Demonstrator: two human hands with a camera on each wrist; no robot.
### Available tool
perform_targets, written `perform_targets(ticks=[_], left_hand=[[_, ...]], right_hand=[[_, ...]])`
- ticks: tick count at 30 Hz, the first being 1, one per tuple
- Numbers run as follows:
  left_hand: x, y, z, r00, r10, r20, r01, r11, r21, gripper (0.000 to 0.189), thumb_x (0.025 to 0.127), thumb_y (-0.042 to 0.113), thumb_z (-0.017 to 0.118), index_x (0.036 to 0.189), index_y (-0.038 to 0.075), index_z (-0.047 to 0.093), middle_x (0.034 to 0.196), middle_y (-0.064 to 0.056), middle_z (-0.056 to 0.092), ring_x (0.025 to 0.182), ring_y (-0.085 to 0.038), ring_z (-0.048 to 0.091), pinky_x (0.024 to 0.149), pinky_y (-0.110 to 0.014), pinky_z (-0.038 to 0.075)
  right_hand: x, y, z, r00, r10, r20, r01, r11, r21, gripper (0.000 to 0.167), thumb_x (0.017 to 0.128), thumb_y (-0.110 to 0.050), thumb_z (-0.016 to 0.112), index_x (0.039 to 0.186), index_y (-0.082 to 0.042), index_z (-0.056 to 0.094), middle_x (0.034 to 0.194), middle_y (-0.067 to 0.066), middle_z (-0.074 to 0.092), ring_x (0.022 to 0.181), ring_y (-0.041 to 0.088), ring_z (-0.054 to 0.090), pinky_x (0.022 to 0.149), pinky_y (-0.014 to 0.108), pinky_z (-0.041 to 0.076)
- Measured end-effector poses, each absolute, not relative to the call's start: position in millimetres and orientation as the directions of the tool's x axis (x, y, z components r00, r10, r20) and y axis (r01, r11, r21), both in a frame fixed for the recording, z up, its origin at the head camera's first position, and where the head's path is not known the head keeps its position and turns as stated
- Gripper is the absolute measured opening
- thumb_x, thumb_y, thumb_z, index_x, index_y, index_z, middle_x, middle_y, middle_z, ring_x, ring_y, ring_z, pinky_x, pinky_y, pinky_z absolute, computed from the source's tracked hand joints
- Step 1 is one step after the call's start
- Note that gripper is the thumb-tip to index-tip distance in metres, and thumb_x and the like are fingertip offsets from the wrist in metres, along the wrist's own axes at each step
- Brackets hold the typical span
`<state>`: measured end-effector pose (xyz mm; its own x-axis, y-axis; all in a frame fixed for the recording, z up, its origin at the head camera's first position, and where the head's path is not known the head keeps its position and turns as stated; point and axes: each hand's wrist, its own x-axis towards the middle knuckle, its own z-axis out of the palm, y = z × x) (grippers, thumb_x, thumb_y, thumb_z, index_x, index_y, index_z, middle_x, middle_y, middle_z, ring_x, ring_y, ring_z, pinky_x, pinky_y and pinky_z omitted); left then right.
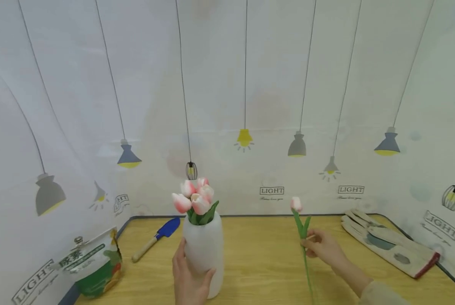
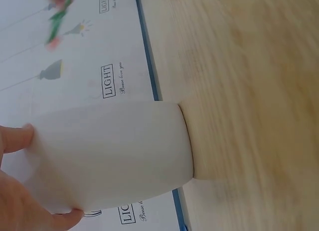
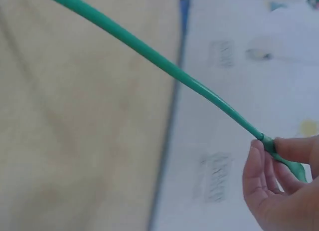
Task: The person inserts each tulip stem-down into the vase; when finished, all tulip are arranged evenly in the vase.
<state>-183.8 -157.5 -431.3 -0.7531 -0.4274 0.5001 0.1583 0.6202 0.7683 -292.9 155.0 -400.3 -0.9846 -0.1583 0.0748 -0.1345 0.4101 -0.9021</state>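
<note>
A tall white vase point(image 1: 206, 250) stands upright on the table, holding a bunch of pink-and-white tulips point(image 1: 200, 204) with green leaves. My left hand point(image 1: 191, 273) grips the vase around its side, thumb and fingers on opposite faces; the left wrist view shows the vase point(image 2: 114, 151) with its base on the tabletop. Off to the right, my right hand point(image 1: 322, 248) pinches a single pink tulip point(image 1: 296, 204) upright, just below its leaves. In the right wrist view the long green stem point(image 3: 174, 71) runs away from the pinching fingertips point(image 3: 256, 151).
A blue-bladed trowel point(image 1: 168, 227) with a wooden handle lies left of the vase. Nearer me on that side is a green-and-white bag point(image 1: 97, 271) closed by a clip. Work gloves point(image 1: 387, 243) lie at the right. Lamp-printed sheeting surrounds the wooden table point(image 1: 258, 254).
</note>
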Motion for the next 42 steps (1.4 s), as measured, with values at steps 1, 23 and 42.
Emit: perform_targets(ticks=[1,23,42], left_hand=[[-184,-158,-431,-0.756,-0.425,0.497,0.157,0.620,0.769,0.105,0.060,0.006,0.080,0.140,0.021,0.015,0.131,-0.017,0.031,0.119,-0.040,0.035,0.092,-0.061,0.037],[-184,-157,-431,-0.736,-0.447,0.508,0.149,0.626,0.765,0.105,0.057,0.009,0.082,0.139,0.021,0.018,0.128,-0.017,0.035,0.115,-0.041,0.040,0.090,-0.060,0.039],[-187,-158,-437,-0.719,-0.430,0.545,0.171,0.651,0.739,0.105,0.057,0.011,0.082,0.139,0.022,0.018,0.129,-0.016,0.035,0.116,-0.041,0.040,0.088,-0.061,0.040]], right_hand=[[-294,145,-386,-0.979,-0.163,0.120,-0.173,0.360,-0.917,0.031,0.084,-0.012,0.057,0.105,0.009,0.051,0.081,0.011,0.061,0.064,0.013,0.061,0.063,0.029,0.056],[-284,4,-181,-0.656,-0.068,0.751,-0.751,-0.043,-0.659,0.016,0.085,-0.009,0.057,0.096,0.001,0.052,0.079,0.006,0.059,0.064,0.011,0.060,0.065,0.022,0.055],[-270,-28,-230,-0.589,-0.351,0.728,-0.807,0.200,-0.556,0.010,0.082,-0.006,0.058,0.090,-0.002,0.055,0.076,0.010,0.063,0.065,0.016,0.058,0.057,0.021,0.051]])
